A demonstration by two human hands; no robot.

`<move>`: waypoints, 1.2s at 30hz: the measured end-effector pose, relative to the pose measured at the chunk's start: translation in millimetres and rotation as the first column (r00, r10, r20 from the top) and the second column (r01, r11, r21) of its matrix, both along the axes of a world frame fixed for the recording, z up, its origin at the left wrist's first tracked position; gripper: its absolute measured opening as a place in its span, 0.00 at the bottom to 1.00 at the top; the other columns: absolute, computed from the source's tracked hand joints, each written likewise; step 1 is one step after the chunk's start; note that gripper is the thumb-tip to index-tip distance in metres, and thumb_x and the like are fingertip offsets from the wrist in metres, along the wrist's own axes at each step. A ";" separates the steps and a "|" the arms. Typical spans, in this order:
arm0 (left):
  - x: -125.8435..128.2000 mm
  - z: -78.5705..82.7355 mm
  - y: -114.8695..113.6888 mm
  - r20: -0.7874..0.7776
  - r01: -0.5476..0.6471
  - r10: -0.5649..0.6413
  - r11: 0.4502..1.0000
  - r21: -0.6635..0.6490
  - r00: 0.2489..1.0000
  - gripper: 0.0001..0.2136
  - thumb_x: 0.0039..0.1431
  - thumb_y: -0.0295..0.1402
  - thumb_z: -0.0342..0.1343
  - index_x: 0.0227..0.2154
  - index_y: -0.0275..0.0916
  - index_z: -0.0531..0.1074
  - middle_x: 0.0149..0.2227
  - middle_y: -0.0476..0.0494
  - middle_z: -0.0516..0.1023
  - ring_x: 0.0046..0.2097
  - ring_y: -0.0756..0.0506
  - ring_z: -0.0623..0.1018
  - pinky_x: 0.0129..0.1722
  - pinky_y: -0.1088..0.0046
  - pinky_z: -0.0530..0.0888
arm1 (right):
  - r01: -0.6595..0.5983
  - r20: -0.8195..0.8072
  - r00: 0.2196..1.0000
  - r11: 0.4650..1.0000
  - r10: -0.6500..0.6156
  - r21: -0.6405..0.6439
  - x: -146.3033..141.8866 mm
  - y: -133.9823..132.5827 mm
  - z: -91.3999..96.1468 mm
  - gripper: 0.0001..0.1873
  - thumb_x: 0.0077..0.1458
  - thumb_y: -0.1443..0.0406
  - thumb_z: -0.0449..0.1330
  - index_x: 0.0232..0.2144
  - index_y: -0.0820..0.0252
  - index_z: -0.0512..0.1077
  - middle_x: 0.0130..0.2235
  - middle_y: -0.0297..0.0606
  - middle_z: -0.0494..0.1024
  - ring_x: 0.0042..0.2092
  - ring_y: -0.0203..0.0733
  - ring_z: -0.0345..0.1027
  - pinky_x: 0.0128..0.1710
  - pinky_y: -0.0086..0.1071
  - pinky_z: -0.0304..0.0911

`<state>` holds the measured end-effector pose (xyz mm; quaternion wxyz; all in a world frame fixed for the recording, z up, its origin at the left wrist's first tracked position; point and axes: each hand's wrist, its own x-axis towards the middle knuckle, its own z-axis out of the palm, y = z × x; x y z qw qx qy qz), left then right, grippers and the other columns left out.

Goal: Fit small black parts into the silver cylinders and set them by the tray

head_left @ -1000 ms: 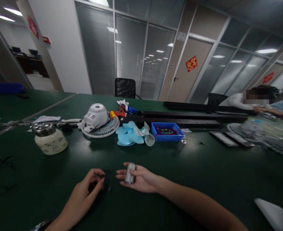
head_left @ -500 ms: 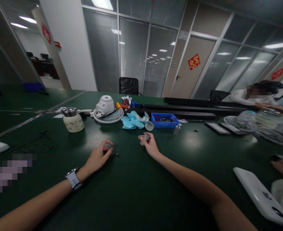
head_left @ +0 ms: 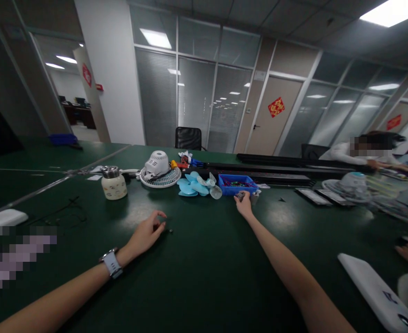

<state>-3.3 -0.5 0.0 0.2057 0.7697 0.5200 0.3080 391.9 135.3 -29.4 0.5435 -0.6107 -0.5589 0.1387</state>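
Note:
My right hand (head_left: 244,206) is stretched far forward on the green table (head_left: 204,259), its fingers closed round a small silver metal cylinder (head_left: 240,195), right in front of a blue tray (head_left: 236,184) and beside a second small silver cylinder (head_left: 254,197) standing on the table. My left hand (head_left: 147,232) rests on the table with a watch on its wrist, fingers loosely curled and nothing seen in them. A tiny dark part (head_left: 171,230) lies just right of its fingertips.
Behind lie light blue fan blades (head_left: 193,185), a white fan grille with motor housing (head_left: 159,170), a cream jar with metal lid (head_left: 113,183) and long black rails (head_left: 276,169). People work at the far right. A white flat piece (head_left: 373,289) lies near right.
My right hand has reached forward from the table's middle to the blue tray, carrying the silver cylinder. The left hand has stayed by the tiny dark part, fingers loosened.

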 end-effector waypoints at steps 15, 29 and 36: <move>0.2 -2.1 3.6 0.066 -0.064 0.065 0.998 -0.020 0.996 0.14 0.63 0.39 0.45 0.47 0.39 0.63 0.22 0.54 0.72 0.25 0.44 0.74 0.29 0.70 0.65 | -0.625 0.600 0.540 0.759 0.590 -0.184 -158.2 -124.3 25.9 0.27 0.58 0.48 0.54 0.56 0.50 0.67 0.46 0.42 0.70 0.49 0.47 0.61 0.50 0.40 0.54; -3.7 -3.8 2.6 0.016 -0.031 0.031 0.999 -0.011 0.999 0.13 0.64 0.40 0.44 0.47 0.41 0.61 0.24 0.52 0.75 0.27 0.43 0.77 0.29 0.70 0.67 | -0.133 0.544 0.833 0.991 0.105 0.013 -60.8 -66.4 47.8 0.22 0.63 0.52 0.50 0.42 0.57 0.78 0.37 0.43 0.73 0.40 0.45 0.64 0.42 0.37 0.53; -3.5 -2.4 2.4 0.006 -0.027 0.027 0.999 -0.024 1.000 0.13 0.64 0.40 0.44 0.47 0.41 0.61 0.25 0.52 0.75 0.28 0.43 0.77 0.30 0.70 0.67 | 0.186 0.520 0.830 0.979 -0.203 0.085 32.3 -28.7 47.6 0.22 0.61 0.53 0.51 0.37 0.59 0.80 0.36 0.45 0.76 0.39 0.47 0.65 0.39 0.37 0.54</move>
